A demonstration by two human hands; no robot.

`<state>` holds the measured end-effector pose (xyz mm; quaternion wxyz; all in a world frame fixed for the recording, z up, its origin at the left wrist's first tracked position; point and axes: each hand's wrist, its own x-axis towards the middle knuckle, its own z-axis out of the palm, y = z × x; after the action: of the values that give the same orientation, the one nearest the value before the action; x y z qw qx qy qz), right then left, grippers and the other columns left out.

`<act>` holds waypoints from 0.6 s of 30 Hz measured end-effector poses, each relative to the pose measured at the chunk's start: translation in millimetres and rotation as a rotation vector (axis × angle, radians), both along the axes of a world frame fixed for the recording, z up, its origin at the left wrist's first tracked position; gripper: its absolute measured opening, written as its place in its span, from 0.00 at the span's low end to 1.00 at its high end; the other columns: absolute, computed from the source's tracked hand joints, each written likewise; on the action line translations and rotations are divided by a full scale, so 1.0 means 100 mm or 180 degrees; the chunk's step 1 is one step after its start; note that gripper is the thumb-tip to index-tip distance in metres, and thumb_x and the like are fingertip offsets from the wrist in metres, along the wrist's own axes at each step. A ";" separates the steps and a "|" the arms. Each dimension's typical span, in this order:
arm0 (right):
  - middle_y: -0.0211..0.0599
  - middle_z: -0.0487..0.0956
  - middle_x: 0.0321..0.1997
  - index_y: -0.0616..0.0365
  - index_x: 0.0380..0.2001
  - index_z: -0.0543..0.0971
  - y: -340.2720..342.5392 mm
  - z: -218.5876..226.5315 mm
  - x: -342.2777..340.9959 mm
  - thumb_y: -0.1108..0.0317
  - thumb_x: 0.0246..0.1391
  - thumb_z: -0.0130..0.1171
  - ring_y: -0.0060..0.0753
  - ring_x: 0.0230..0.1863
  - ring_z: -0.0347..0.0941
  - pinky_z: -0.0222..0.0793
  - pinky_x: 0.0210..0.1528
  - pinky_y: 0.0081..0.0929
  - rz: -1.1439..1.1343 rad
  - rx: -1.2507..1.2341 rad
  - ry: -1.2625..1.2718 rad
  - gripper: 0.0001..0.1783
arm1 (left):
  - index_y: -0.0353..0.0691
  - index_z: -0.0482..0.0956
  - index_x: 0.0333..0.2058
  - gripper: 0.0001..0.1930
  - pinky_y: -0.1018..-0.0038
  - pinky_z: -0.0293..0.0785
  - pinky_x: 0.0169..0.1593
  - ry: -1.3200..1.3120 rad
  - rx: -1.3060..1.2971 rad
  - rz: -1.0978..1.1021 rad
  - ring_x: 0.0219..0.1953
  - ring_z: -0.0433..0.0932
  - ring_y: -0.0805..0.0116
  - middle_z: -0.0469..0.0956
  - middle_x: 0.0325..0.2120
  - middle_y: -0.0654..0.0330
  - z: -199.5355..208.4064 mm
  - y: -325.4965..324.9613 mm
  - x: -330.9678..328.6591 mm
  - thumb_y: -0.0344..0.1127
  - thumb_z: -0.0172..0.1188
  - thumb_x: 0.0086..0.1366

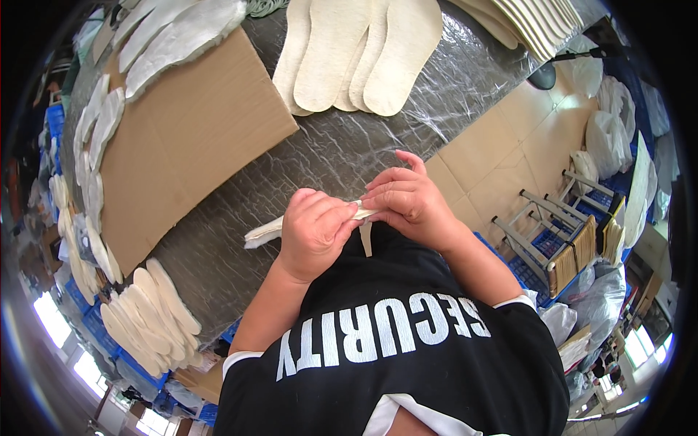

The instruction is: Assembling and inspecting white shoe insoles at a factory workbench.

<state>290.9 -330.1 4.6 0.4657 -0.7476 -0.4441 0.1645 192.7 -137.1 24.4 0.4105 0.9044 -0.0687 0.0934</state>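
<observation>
In front of my chest, my left hand [313, 234] is closed around a cream-white fleecy insole [263, 233], seen nearly edge-on. Its fluffy end sticks out to the left past my fingers. Thumb and fingers of my right hand [408, 200] pinch the other end, with the little finger raised. Below the pinch hangs a narrow beige tip [366, 241]; whether it belongs to the same piece I cannot tell. Most of the insole is hidden by my fingers. Beyond my hands, several flat cream insoles [331, 54] lie overlapping on the dark, plastic-covered table [225, 254].
A brown cardboard sheet [189, 138] lies on the table's left, with white fluffy insoles [185, 43] along its far edge. More insoles [149, 320] are piled at the near left and stacked [534, 25] at the far right. A metal-legged stool [560, 240] stands on the right.
</observation>
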 end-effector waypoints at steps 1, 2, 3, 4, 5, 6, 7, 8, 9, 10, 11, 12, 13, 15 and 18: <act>0.23 0.82 0.38 0.49 0.36 0.82 -0.01 -0.01 0.00 0.64 0.38 0.74 0.29 0.47 0.75 0.52 0.65 0.55 0.0015 -0.0001 -0.0008 0.18 | 0.40 0.80 0.29 0.10 0.68 0.66 0.38 -0.0008 -0.0001 0.0015 0.28 0.77 0.64 0.81 0.27 0.63 0.00 0.00 0.00 0.29 0.71 0.46; 0.21 0.82 0.37 0.48 0.35 0.82 0.00 0.00 -0.01 0.63 0.38 0.74 0.29 0.47 0.76 0.51 0.66 0.54 -0.0040 -0.0045 -0.0022 0.17 | 0.40 0.80 0.29 0.11 0.68 0.67 0.38 0.0042 0.0038 0.0057 0.28 0.76 0.64 0.81 0.27 0.63 0.02 0.02 -0.02 0.29 0.71 0.46; 0.20 0.83 0.37 0.47 0.34 0.83 0.02 0.01 -0.02 0.63 0.39 0.74 0.28 0.46 0.76 0.50 0.66 0.53 -0.0094 -0.0089 -0.0037 0.16 | 0.41 0.80 0.30 0.11 0.67 0.67 0.38 0.0092 0.0076 0.0100 0.28 0.76 0.64 0.81 0.28 0.63 0.02 0.02 -0.03 0.29 0.71 0.46; 0.20 0.83 0.37 0.47 0.34 0.83 0.03 0.05 -0.02 0.63 0.39 0.74 0.28 0.46 0.76 0.50 0.66 0.53 -0.0075 -0.0085 -0.0041 0.16 | 0.41 0.80 0.30 0.11 0.67 0.67 0.38 0.0089 0.0079 0.0120 0.28 0.76 0.64 0.81 0.28 0.63 0.02 0.03 -0.04 0.29 0.71 0.46; 0.19 0.83 0.36 0.47 0.33 0.82 0.06 0.13 -0.02 0.63 0.39 0.74 0.28 0.46 0.76 0.50 0.66 0.53 -0.0084 -0.0224 -0.0191 0.15 | 0.40 0.80 0.31 0.12 0.67 0.67 0.37 -0.0022 0.0192 0.0111 0.29 0.76 0.64 0.81 0.28 0.63 0.02 0.03 -0.06 0.29 0.71 0.45; 0.19 0.83 0.36 0.47 0.33 0.82 0.09 0.17 -0.02 0.63 0.38 0.73 0.28 0.46 0.76 0.50 0.66 0.53 -0.0094 -0.0363 -0.0343 0.14 | 0.40 0.80 0.32 0.13 0.67 0.67 0.37 -0.0131 0.0305 0.0103 0.29 0.76 0.64 0.80 0.29 0.63 0.01 0.03 -0.08 0.28 0.71 0.45; 0.19 0.83 0.36 0.47 0.33 0.82 0.10 0.16 -0.03 0.63 0.38 0.73 0.28 0.46 0.76 0.50 0.66 0.53 -0.0071 -0.0359 -0.0347 0.14 | 0.40 0.80 0.32 0.13 0.67 0.67 0.37 -0.0133 0.0309 0.0126 0.29 0.76 0.64 0.80 0.29 0.63 0.02 0.03 -0.10 0.28 0.71 0.45; 0.19 0.82 0.38 0.46 0.32 0.82 0.11 0.14 -0.04 0.64 0.37 0.73 0.30 0.48 0.75 0.51 0.65 0.54 -0.0071 -0.0300 -0.0483 0.15 | 0.40 0.81 0.32 0.13 0.68 0.67 0.37 -0.0329 0.0452 0.0164 0.29 0.76 0.64 0.80 0.29 0.64 0.03 0.00 -0.10 0.28 0.70 0.45; 0.20 0.81 0.39 0.45 0.32 0.81 0.12 0.13 -0.05 0.66 0.35 0.73 0.31 0.50 0.74 0.52 0.65 0.56 -0.0071 -0.0239 -0.0618 0.16 | 0.39 0.81 0.33 0.14 0.68 0.67 0.37 -0.0524 0.0596 0.0202 0.29 0.75 0.64 0.80 0.30 0.64 0.03 -0.02 -0.10 0.27 0.70 0.44; 0.20 0.81 0.39 0.45 0.32 0.81 0.13 0.12 -0.05 0.66 0.35 0.73 0.31 0.50 0.74 0.52 0.65 0.56 -0.0055 -0.0238 -0.0627 0.16 | 0.38 0.80 0.34 0.15 0.66 0.68 0.38 -0.0632 0.0645 0.0322 0.30 0.75 0.62 0.78 0.31 0.62 0.06 -0.05 -0.12 0.25 0.69 0.43; 0.26 0.80 0.44 0.47 0.35 0.81 0.15 0.12 -0.08 0.69 0.35 0.71 0.37 0.54 0.72 0.53 0.65 0.54 -0.0264 -0.0188 -0.0768 0.18 | 0.38 0.80 0.34 0.15 0.66 0.68 0.38 -0.0633 0.0649 0.0344 0.30 0.75 0.62 0.78 0.31 0.62 0.04 -0.07 -0.14 0.25 0.69 0.43; 0.31 0.78 0.50 0.48 0.38 0.80 0.17 0.12 -0.10 0.73 0.35 0.70 0.43 0.57 0.69 0.54 0.64 0.53 -0.0476 -0.0137 -0.0908 0.22 | 0.37 0.79 0.35 0.16 0.65 0.69 0.39 -0.0506 0.0636 0.0537 0.31 0.75 0.61 0.78 0.33 0.60 -0.01 -0.10 -0.17 0.25 0.69 0.43; 0.31 0.78 0.50 0.48 0.38 0.80 0.18 0.05 -0.12 0.73 0.35 0.70 0.43 0.57 0.69 0.54 0.64 0.53 -0.0457 -0.0130 -0.0909 0.22 | 0.37 0.79 0.36 0.17 0.63 0.70 0.40 -0.0379 0.0622 0.0728 0.33 0.75 0.60 0.77 0.35 0.59 -0.06 -0.13 -0.19 0.24 0.69 0.44; 0.45 0.68 0.60 0.51 0.48 0.76 0.17 -0.19 -0.15 0.80 0.35 0.65 0.55 0.62 0.62 0.57 0.64 0.49 -0.1153 -0.0255 0.0079 0.31 | 0.36 0.78 0.37 0.20 0.63 0.72 0.41 -0.0077 0.0420 0.0638 0.35 0.74 0.56 0.76 0.38 0.56 -0.12 -0.16 -0.16 0.25 0.72 0.42; 0.52 0.61 0.64 0.53 0.55 0.70 0.06 -0.33 -0.17 0.82 0.37 0.64 0.61 0.65 0.57 0.60 0.64 0.47 -0.1340 -0.0496 0.0242 0.36 | 0.35 0.77 0.42 0.28 0.61 0.71 0.49 0.0226 0.0410 0.0798 0.46 0.72 0.51 0.75 0.43 0.55 -0.17 -0.07 -0.20 0.34 0.76 0.41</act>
<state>274.2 -324.1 -28.0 0.4469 -0.8508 -0.2465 0.1255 172.5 -143.9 7.0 0.3389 0.9331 0.0536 0.1073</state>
